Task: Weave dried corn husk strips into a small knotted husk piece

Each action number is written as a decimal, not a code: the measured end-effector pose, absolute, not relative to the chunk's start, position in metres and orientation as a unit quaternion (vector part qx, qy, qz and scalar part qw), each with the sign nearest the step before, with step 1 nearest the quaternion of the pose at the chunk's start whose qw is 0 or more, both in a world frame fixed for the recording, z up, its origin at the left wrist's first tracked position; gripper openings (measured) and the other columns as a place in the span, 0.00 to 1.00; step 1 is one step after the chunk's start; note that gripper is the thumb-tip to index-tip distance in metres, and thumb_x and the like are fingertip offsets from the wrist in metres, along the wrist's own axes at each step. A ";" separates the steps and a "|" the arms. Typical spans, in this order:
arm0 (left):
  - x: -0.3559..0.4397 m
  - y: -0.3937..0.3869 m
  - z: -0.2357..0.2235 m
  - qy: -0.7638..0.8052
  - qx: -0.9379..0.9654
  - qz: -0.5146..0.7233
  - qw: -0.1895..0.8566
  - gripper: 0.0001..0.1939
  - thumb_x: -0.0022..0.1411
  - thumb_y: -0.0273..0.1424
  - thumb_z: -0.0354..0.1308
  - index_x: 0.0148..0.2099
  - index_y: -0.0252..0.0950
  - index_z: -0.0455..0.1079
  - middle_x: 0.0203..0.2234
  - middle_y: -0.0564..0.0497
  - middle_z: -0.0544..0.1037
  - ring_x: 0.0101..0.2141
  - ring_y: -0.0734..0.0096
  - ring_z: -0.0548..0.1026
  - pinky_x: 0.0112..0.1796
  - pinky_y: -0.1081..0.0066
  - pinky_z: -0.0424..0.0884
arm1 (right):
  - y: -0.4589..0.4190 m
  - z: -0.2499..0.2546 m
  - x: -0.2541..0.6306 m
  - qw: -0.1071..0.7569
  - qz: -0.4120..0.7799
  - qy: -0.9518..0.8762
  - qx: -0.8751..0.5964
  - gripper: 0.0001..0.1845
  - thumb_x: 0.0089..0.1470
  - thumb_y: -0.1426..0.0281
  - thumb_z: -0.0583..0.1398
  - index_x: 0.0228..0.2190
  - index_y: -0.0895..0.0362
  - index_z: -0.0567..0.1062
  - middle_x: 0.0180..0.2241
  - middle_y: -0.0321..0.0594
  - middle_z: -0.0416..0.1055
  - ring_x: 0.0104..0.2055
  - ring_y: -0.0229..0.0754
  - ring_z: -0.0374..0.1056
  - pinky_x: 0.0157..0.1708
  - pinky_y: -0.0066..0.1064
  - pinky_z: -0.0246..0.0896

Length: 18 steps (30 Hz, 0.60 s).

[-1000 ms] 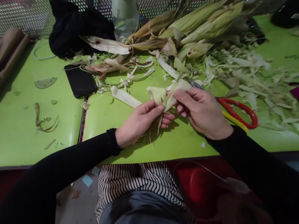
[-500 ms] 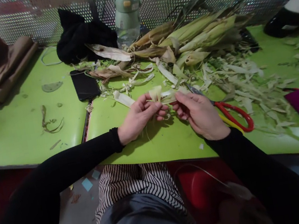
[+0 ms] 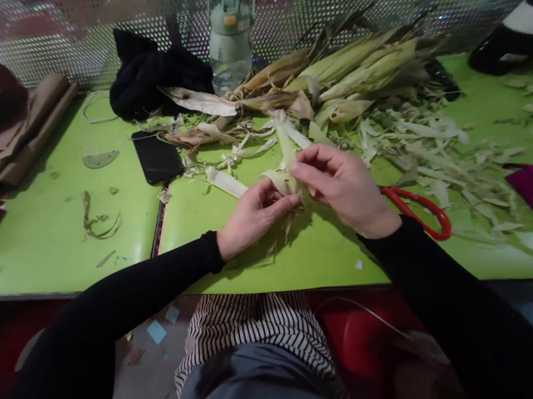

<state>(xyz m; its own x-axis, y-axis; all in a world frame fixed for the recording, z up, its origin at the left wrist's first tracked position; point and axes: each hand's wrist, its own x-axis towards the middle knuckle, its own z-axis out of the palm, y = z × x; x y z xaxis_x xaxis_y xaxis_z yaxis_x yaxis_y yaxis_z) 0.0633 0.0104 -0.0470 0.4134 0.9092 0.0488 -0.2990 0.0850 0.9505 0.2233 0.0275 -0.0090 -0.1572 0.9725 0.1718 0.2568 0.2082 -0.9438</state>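
Note:
Pale corn husk strips point(image 3: 285, 146) are held between my two hands above the green table's front part. My left hand point(image 3: 259, 214) is closed, its thumb and fingers pinching the lower folded part of the husk. My right hand point(image 3: 343, 187) pinches the husk from the other side, thumb and forefinger together, with one strip standing up past the fingertips. Thin ends hang below the left fingers. Scissors with red handles point(image 3: 419, 205) lie beside my right wrist, their blades hidden behind the hand. Another flat husk piece point(image 3: 227, 182) rests just beyond my left hand.
Whole dried husks point(image 3: 357, 70) pile at the back, with shredded scraps point(image 3: 439, 138) spread to the right. A black phone point(image 3: 157, 156), a green bottle point(image 3: 230, 43), a black cloth point(image 3: 156, 75), brown paper point(image 3: 27, 129) and a dark bottle point(image 3: 518, 35) stand or lie around.
My right hand has turned and come closer to the left. The husk strip that stretched sideways between the hands now points up. The view has shifted slightly.

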 end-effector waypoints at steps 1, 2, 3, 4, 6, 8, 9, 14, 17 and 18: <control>0.063 0.011 -0.046 0.298 0.503 0.453 0.673 0.09 0.63 0.28 0.63 0.39 0.35 0.64 0.28 0.55 0.74 0.29 0.78 0.74 0.35 0.72 0.70 | 0.030 -0.011 0.222 0.456 0.439 -0.616 -0.470 0.13 0.53 0.58 0.66 0.31 0.53 0.72 0.24 0.31 0.68 0.19 0.31 0.55 0.18 0.28 0.49; 0.063 0.012 -0.046 0.298 0.497 0.457 0.675 0.09 0.63 0.28 0.63 0.39 0.35 0.64 0.28 0.55 0.74 0.29 0.78 0.74 0.35 0.72 0.70 | 0.033 -0.013 0.222 0.467 0.463 -0.594 -0.463 0.14 0.52 0.58 0.66 0.30 0.52 0.70 0.23 0.30 0.68 0.18 0.31 0.53 0.16 0.28 0.46; 0.062 0.012 -0.045 0.302 0.491 0.460 0.676 0.09 0.64 0.27 0.62 0.38 0.35 0.63 0.27 0.56 0.74 0.28 0.78 0.74 0.34 0.72 0.70 | 0.035 -0.015 0.222 0.471 0.483 -0.580 -0.456 0.15 0.52 0.58 0.66 0.30 0.52 0.69 0.23 0.29 0.67 0.17 0.30 0.51 0.15 0.27 0.43; 0.062 0.013 -0.045 0.308 0.483 0.462 0.677 0.09 0.64 0.26 0.62 0.38 0.35 0.63 0.26 0.56 0.73 0.28 0.78 0.74 0.34 0.72 0.70 | 0.036 -0.016 0.222 0.467 0.498 -0.574 -0.453 0.15 0.52 0.58 0.66 0.29 0.52 0.68 0.21 0.28 0.66 0.16 0.30 0.51 0.15 0.27 0.42; 0.062 0.014 -0.045 0.314 0.469 0.461 0.685 0.10 0.64 0.26 0.62 0.38 0.35 0.62 0.25 0.56 0.74 0.28 0.78 0.75 0.35 0.71 0.71 | 0.038 -0.018 0.223 0.452 0.511 -0.576 -0.451 0.15 0.52 0.58 0.66 0.29 0.52 0.67 0.19 0.27 0.64 0.16 0.30 0.52 0.15 0.26 0.42; 0.061 0.015 -0.046 0.309 0.462 0.456 0.695 0.10 0.64 0.27 0.62 0.40 0.36 0.61 0.26 0.55 0.75 0.28 0.77 0.75 0.35 0.71 0.71 | 0.039 -0.019 0.224 0.440 0.508 -0.588 -0.450 0.15 0.52 0.59 0.66 0.30 0.52 0.67 0.18 0.26 0.62 0.16 0.30 0.52 0.15 0.26 0.43; 0.061 0.015 -0.047 0.306 0.462 0.452 0.699 0.10 0.64 0.27 0.62 0.40 0.36 0.62 0.26 0.55 0.75 0.28 0.77 0.75 0.35 0.71 0.71 | 0.040 -0.020 0.225 0.440 0.504 -0.594 -0.446 0.15 0.52 0.59 0.66 0.30 0.52 0.67 0.18 0.26 0.63 0.17 0.30 0.53 0.16 0.26 0.44; 0.061 0.017 -0.046 0.322 0.442 0.446 0.709 0.08 0.65 0.24 0.60 0.40 0.35 0.61 0.26 0.54 0.77 0.26 0.78 0.75 0.34 0.71 0.70 | 0.041 -0.023 0.225 0.453 0.500 -0.599 -0.432 0.16 0.51 0.59 0.67 0.29 0.52 0.67 0.18 0.26 0.63 0.17 0.30 0.54 0.17 0.27 0.44; 0.060 0.018 -0.044 0.331 0.443 0.441 0.707 0.06 0.65 0.22 0.57 0.41 0.34 0.62 0.27 0.53 0.78 0.26 0.79 0.75 0.34 0.71 0.69 | 0.043 -0.024 0.225 0.456 0.486 -0.610 -0.430 0.15 0.51 0.58 0.67 0.29 0.52 0.68 0.18 0.26 0.62 0.18 0.31 0.54 0.18 0.28 0.45; 0.059 0.019 -0.043 0.330 0.450 0.440 0.704 0.06 0.65 0.21 0.57 0.41 0.34 0.63 0.27 0.53 0.78 0.25 0.79 0.74 0.33 0.72 0.69 | 0.043 -0.024 0.225 0.456 0.477 -0.617 -0.429 0.15 0.51 0.58 0.67 0.29 0.52 0.68 0.18 0.26 0.62 0.18 0.31 0.54 0.18 0.28 0.46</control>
